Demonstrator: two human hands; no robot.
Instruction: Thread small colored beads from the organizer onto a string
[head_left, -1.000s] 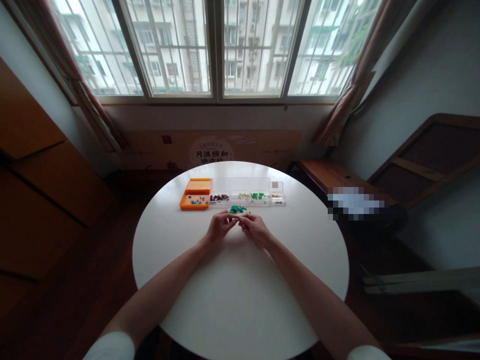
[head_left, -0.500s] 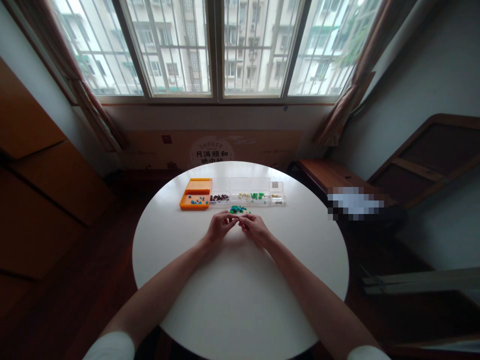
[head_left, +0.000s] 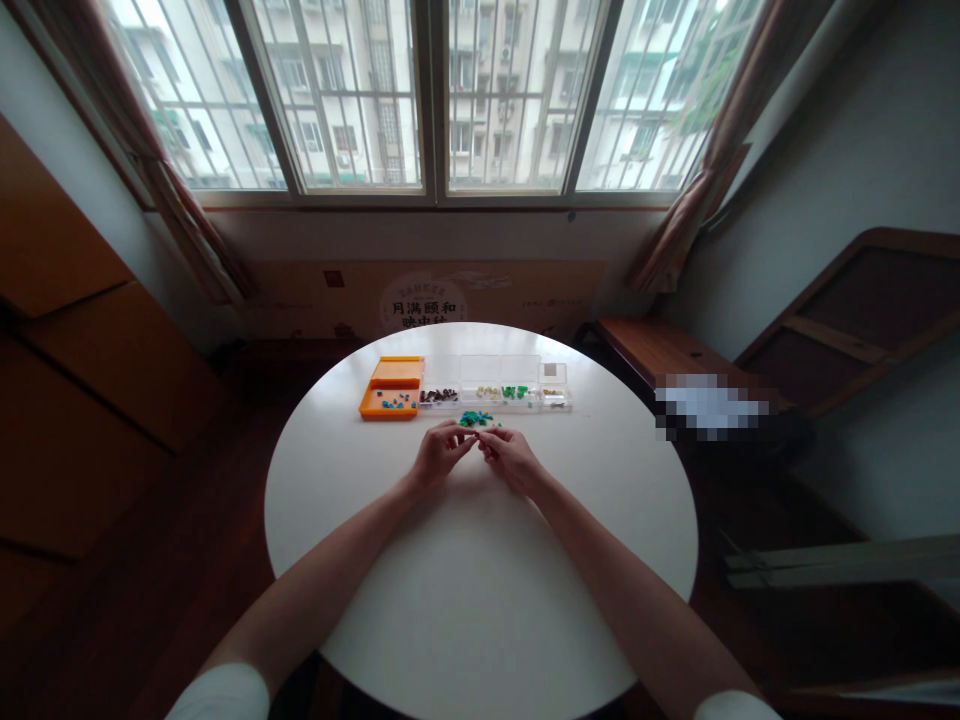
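Note:
My left hand [head_left: 441,452] and my right hand [head_left: 511,457] meet fingertip to fingertip over the middle of the white round table [head_left: 472,590]. Both are closed in a pinch, and whatever sits between the fingertips is too small to make out. Just beyond them lies a loose pile of small green and blue pieces [head_left: 475,418]. Behind the pile stands an open orange box [head_left: 390,414] with a few blue pieces inside. Beside it, clear plastic boxes hold dark brown pieces [head_left: 439,396], pale yellow pieces [head_left: 487,392] and green pieces [head_left: 515,392].
At the right end of the row is a small clear box [head_left: 553,396] with tiny pieces in it. A wooden bench [head_left: 675,345] stands past the table's right side. Barred windows and a printed carton [head_left: 300,295] are behind the table.
The fingertips have shifted very slightly against each other. Hands, pile and boxes otherwise stay in the same places.

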